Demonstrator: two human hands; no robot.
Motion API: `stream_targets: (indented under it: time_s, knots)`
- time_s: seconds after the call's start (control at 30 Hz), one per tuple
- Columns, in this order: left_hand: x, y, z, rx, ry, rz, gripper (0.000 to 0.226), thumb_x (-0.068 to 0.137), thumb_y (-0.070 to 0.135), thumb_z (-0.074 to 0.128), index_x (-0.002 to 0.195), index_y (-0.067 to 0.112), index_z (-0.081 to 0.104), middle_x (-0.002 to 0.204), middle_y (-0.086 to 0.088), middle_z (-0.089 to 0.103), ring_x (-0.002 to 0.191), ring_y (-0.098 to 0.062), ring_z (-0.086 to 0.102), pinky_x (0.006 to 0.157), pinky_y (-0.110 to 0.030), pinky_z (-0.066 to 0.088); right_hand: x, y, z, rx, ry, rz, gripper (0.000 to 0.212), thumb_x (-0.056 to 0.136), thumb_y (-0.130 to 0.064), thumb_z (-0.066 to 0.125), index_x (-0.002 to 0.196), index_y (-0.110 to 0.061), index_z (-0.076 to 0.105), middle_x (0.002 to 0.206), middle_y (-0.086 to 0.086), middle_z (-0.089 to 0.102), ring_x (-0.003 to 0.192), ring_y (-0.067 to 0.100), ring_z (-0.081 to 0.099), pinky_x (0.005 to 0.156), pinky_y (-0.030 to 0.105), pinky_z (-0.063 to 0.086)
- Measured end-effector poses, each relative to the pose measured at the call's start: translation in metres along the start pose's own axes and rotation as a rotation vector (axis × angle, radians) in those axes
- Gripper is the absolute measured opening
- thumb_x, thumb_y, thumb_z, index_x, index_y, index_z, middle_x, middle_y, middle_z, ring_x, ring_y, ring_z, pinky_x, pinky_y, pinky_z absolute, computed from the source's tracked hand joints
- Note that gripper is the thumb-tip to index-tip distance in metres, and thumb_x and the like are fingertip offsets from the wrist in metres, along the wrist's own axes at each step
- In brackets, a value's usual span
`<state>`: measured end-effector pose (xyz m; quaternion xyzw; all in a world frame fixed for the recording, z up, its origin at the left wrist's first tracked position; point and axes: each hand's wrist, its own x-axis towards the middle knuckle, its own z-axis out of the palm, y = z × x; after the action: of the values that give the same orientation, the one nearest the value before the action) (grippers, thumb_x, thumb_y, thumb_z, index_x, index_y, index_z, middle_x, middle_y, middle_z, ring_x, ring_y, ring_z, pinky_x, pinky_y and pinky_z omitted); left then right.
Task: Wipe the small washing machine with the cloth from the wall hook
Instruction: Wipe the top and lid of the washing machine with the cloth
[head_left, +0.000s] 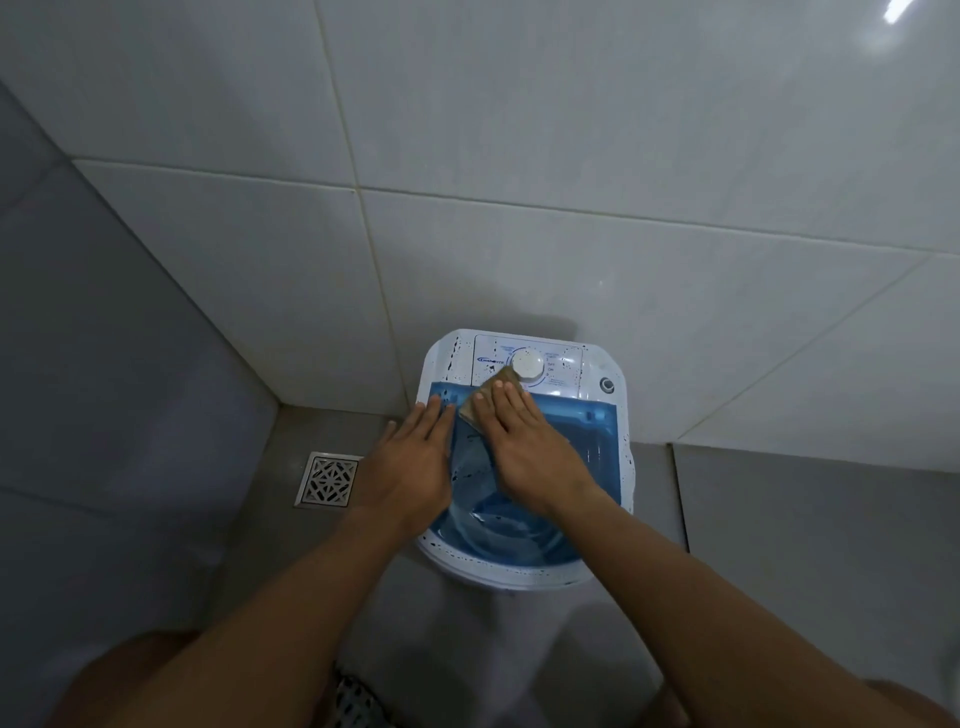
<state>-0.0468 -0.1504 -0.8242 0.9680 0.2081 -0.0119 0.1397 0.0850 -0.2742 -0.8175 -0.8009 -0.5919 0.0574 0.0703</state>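
Now right grip (524, 452), fingers straight, presses cloth (494, 378) on washing machine (595, 361); left grip (410, 462) released

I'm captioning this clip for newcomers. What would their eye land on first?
The small washing machine, white with a blue lid, stands against the tiled wall. On it, the right hand presses a brown cloth beside the dial while the left hand rests flat on the lid's left edge. A metal floor drain sits left of it.
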Motion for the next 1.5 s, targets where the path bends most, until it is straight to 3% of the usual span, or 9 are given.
stream_targets:
  time_s: [0.13,0.33,0.57,0.73,0.87,1.1,1.23,1.4,1.5]
  knots:
    - [0.001,-0.003,0.004,-0.014,0.047,0.007,0.058,0.09,0.024,0.039,0.145,0.004,0.035,0.151,-0.013,0.036,0.138,-0.029,0.038,0.108,-0.051,0.037,0.027,0.001,0.001,-0.023,0.021,-0.012,0.062,0.097,-0.008,0.038,0.149,0.005,0.008,0.155,0.033,0.008,0.146,0.042,0.004,0.116,0.04,-0.009]
    - [0.001,-0.005,0.005,-0.005,0.099,0.039,0.054,0.089,0.021,0.041,0.139,0.002,0.045,0.145,-0.015,0.046,0.129,-0.032,0.048,0.102,-0.05,0.043,0.069,0.004,-0.006,-0.01,-0.034,0.091,0.065,0.097,-0.004,0.039,0.15,0.005,0.002,0.155,0.033,0.001,0.145,0.043,-0.005,0.12,0.047,0.002]
    - [0.003,-0.006,0.006,0.006,0.112,0.047,0.055,0.091,0.024,0.034,0.142,0.004,0.041,0.145,-0.012,0.046,0.131,-0.03,0.047,0.103,-0.047,0.042,0.095,-0.006,-0.003,-0.008,-0.041,0.24,0.078,0.096,-0.021,0.05,0.149,0.006,-0.002,0.154,0.035,0.0,0.144,0.046,-0.006,0.119,0.05,0.001]
    - [0.002,-0.006,0.005,0.017,0.094,0.034,0.056,0.091,0.025,0.033,0.142,0.004,0.042,0.146,-0.013,0.045,0.131,-0.03,0.047,0.103,-0.049,0.043,0.065,-0.005,0.002,0.0,0.019,0.134,0.06,0.101,-0.013,0.033,0.15,0.004,0.002,0.156,0.031,0.001,0.146,0.042,-0.004,0.12,0.05,0.001]
    - [0.002,-0.006,0.004,0.046,0.084,0.03,0.054,0.091,0.025,0.034,0.139,0.004,0.046,0.144,-0.013,0.046,0.129,-0.03,0.049,0.101,-0.049,0.043,0.034,-0.001,0.012,0.019,0.101,0.058,0.063,0.094,-0.004,0.044,0.149,0.004,0.014,0.154,0.031,0.013,0.145,0.042,0.007,0.119,0.048,0.006]
    - [0.002,-0.008,0.009,0.044,0.1,0.016,0.054,0.093,0.025,0.041,0.143,0.007,0.04,0.148,-0.011,0.041,0.134,-0.028,0.044,0.105,-0.047,0.038,-0.003,-0.003,0.008,0.091,0.056,0.067,0.075,0.09,-0.007,0.051,0.152,-0.004,0.009,0.159,0.02,0.009,0.148,0.031,0.003,0.121,0.044,0.01]
    - [0.002,-0.007,0.01,0.036,0.102,0.011,0.054,0.093,0.026,0.034,0.142,0.007,0.042,0.148,-0.011,0.042,0.134,-0.027,0.043,0.107,-0.045,0.037,0.015,-0.003,0.006,0.068,0.075,0.028,0.074,0.089,-0.003,0.05,0.151,-0.002,0.009,0.158,0.023,0.008,0.148,0.032,0.001,0.119,0.037,-0.005]
    - [0.001,-0.006,0.008,0.01,0.122,0.022,0.054,0.091,0.026,0.034,0.14,0.004,0.044,0.145,-0.012,0.046,0.131,-0.029,0.047,0.105,-0.046,0.041,0.053,-0.003,0.003,0.121,0.057,0.057,0.067,0.093,-0.003,0.042,0.152,-0.001,0.008,0.159,0.022,0.004,0.148,0.032,-0.002,0.121,0.042,0.004]
    - [0.001,-0.006,0.008,-0.004,0.13,0.028,0.054,0.092,0.026,0.033,0.141,0.005,0.043,0.146,-0.012,0.045,0.132,-0.029,0.046,0.106,-0.045,0.04,0.074,0.001,-0.002,0.116,0.062,0.085,0.07,0.093,-0.006,0.046,0.152,-0.002,0.009,0.16,0.021,0.005,0.148,0.031,-0.001,0.12,0.039,0.001]
